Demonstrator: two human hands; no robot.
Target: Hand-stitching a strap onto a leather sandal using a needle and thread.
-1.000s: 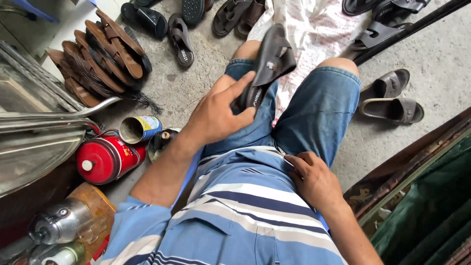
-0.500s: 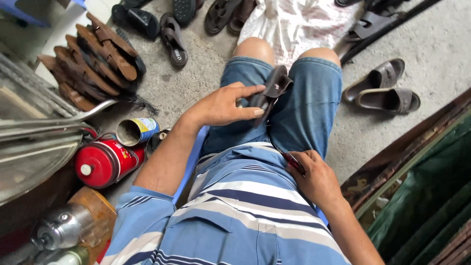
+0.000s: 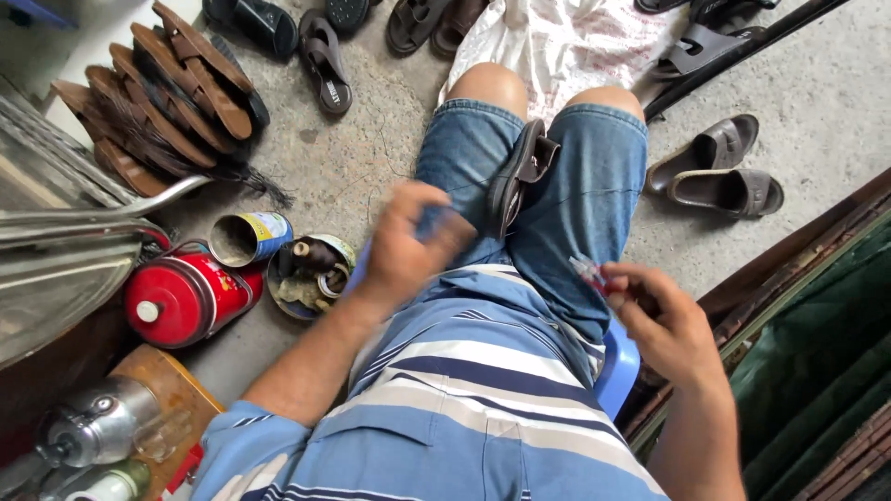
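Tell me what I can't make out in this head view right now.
- Left hand: motion-blurred; its fingers can't be told apart.
- Small red-and-clear item in the right hand: too small and blurred to identify.
- Dark sandal between the thighs: its lower part is hidden by the denim shorts.
- Sandals at the top: cut off by the edge.

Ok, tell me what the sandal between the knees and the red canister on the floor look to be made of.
The sandal wedged between the knees looks like dark leather or leather-like synthetic: matte black-brown strap and a thin, flat sole seen edge-on. The red canister looks like painted metal: glossy red shell with bright highlights and a pale round cap on its end.
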